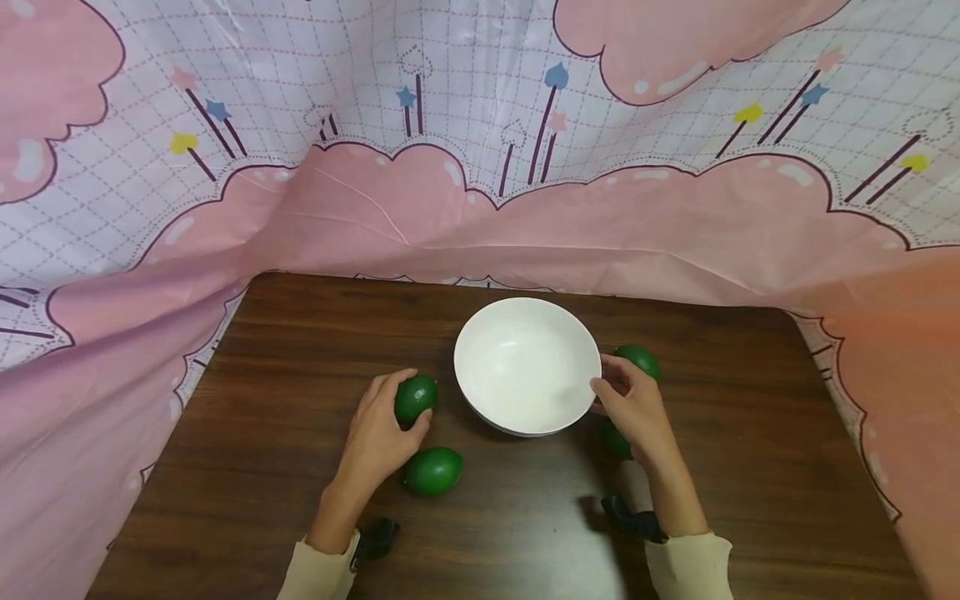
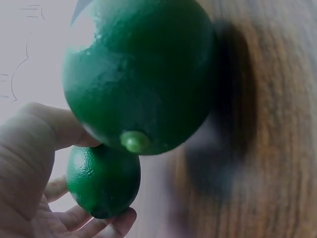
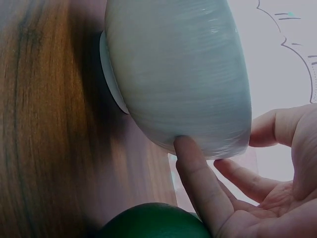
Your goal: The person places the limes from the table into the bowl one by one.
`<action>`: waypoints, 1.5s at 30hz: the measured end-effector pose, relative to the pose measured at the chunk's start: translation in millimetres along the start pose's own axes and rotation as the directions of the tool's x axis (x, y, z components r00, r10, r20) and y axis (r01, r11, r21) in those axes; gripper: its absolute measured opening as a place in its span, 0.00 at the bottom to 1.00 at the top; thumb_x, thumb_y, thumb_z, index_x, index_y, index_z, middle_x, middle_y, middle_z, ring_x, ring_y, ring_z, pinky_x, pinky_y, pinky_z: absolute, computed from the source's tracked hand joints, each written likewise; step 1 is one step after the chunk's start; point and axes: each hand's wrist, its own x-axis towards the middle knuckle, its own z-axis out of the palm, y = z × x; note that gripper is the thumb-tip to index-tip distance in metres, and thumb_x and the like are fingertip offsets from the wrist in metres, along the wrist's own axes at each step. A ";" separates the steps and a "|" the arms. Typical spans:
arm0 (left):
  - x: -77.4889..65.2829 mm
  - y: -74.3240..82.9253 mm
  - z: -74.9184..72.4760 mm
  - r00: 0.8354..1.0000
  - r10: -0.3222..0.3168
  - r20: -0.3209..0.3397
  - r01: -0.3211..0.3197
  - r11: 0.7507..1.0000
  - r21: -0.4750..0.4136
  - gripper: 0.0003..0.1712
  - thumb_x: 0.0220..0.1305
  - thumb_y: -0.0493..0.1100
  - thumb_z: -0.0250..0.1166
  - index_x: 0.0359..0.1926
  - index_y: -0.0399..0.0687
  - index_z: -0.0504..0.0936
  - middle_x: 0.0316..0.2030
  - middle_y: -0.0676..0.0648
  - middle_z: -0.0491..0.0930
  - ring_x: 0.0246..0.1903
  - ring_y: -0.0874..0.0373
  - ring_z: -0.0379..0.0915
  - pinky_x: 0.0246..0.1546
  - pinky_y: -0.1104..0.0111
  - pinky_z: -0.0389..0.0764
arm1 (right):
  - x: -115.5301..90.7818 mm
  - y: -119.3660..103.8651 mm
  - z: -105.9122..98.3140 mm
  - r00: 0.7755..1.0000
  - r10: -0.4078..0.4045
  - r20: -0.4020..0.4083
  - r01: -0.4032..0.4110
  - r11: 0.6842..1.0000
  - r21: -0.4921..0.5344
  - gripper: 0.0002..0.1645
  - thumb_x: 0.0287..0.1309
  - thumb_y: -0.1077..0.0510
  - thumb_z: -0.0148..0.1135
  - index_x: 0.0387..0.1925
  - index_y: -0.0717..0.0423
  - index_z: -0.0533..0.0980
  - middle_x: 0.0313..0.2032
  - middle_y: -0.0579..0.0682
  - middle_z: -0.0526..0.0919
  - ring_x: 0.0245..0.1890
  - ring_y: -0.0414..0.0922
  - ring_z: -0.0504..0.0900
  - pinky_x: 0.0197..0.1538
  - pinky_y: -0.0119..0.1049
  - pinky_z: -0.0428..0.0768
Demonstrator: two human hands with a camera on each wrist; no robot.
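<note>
A white bowl [image 1: 527,367] stands upright on the brown table, with nothing inside it. At its right side my right hand [image 1: 633,408] holds it, thumb at the rim and fingertips against the outer wall [image 3: 183,99]. To the left of the bowl, my left hand [image 1: 382,429] has thumb and fingers around a glossy green lime [image 1: 416,399]. This lime [image 2: 104,181] also shows between thumb and fingers in the left wrist view. A second lime [image 1: 433,472] lies just nearer, beside the left thumb, and fills the top of the left wrist view.
Two more limes lie to the right: one [image 1: 639,362] behind the right hand, another [image 1: 617,439] partly hidden under it. The wooden table [image 1: 525,533] ends at a pink and white patterned curtain [image 1: 480,217] behind. Dark wrist mounts [image 1: 378,537] sit at both cuffs.
</note>
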 end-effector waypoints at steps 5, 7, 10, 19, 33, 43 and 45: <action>0.5 4.0 -0.3 1.000 0.023 -0.008 -0.023 1.000 -0.006 0.36 0.63 0.46 0.75 0.71 0.51 0.75 0.63 0.40 0.76 0.59 0.42 0.78 0.55 0.44 0.84 | -0.9 0.0 -0.7 1.000 -0.001 -0.010 0.001 1.000 -0.006 0.30 0.76 0.54 0.58 0.74 0.59 0.70 0.67 0.66 0.78 0.61 0.58 0.85 0.46 0.36 0.91; 0.5 5.4 -1.0 1.000 0.030 -0.010 -0.030 1.000 -0.009 0.36 0.63 0.46 0.75 0.71 0.51 0.75 0.63 0.40 0.76 0.59 0.42 0.77 0.55 0.43 0.83 | -1.1 -0.5 -0.9 1.000 -0.001 -0.011 0.001 1.000 -0.007 0.30 0.76 0.54 0.58 0.74 0.60 0.70 0.67 0.66 0.78 0.61 0.59 0.84 0.46 0.36 0.91; 0.4 6.9 -2.1 0.999 0.035 -0.011 -0.036 0.999 -0.010 0.36 0.63 0.46 0.75 0.71 0.51 0.75 0.63 0.40 0.76 0.59 0.42 0.77 0.56 0.43 0.83 | -1.3 -0.9 -0.8 1.000 -0.001 -0.013 0.001 1.000 -0.008 0.30 0.76 0.54 0.58 0.74 0.59 0.70 0.67 0.66 0.78 0.61 0.59 0.84 0.46 0.37 0.91; 0.5 10.3 -5.9 0.999 0.036 -0.035 -0.039 0.996 -0.075 0.37 0.63 0.47 0.76 0.71 0.50 0.74 0.63 0.41 0.76 0.57 0.43 0.80 0.55 0.44 0.85 | -0.9 -1.7 0.3 1.000 -0.005 -0.013 0.004 1.000 -0.014 0.29 0.76 0.55 0.58 0.73 0.60 0.70 0.67 0.66 0.78 0.60 0.58 0.85 0.46 0.38 0.92; 2.0 20.5 -9.9 0.996 0.049 -0.077 -0.063 0.981 -0.183 0.38 0.62 0.47 0.77 0.71 0.51 0.75 0.62 0.43 0.77 0.56 0.44 0.81 0.55 0.44 0.85 | 0.9 1.6 1.1 1.000 -0.003 -0.008 0.003 1.000 -0.006 0.30 0.76 0.55 0.58 0.74 0.59 0.69 0.67 0.66 0.78 0.58 0.55 0.85 0.46 0.36 0.91; 3.0 29.8 -7.0 0.996 0.059 -0.069 -0.075 0.963 -0.259 0.37 0.62 0.46 0.77 0.71 0.51 0.74 0.60 0.43 0.78 0.54 0.49 0.80 0.53 0.51 0.84 | 1.2 0.6 -0.2 1.000 0.005 -0.016 -0.005 1.000 -0.004 0.29 0.76 0.55 0.58 0.73 0.59 0.70 0.66 0.66 0.78 0.54 0.50 0.87 0.46 0.35 0.91; 3.4 31.5 -7.0 0.995 0.061 -0.075 -0.078 0.962 -0.262 0.37 0.62 0.45 0.77 0.71 0.51 0.74 0.60 0.43 0.78 0.54 0.48 0.80 0.53 0.50 0.84 | 1.1 0.7 -0.3 1.000 0.003 -0.014 -0.003 1.000 -0.003 0.29 0.76 0.55 0.58 0.73 0.59 0.70 0.66 0.66 0.79 0.54 0.50 0.87 0.46 0.36 0.91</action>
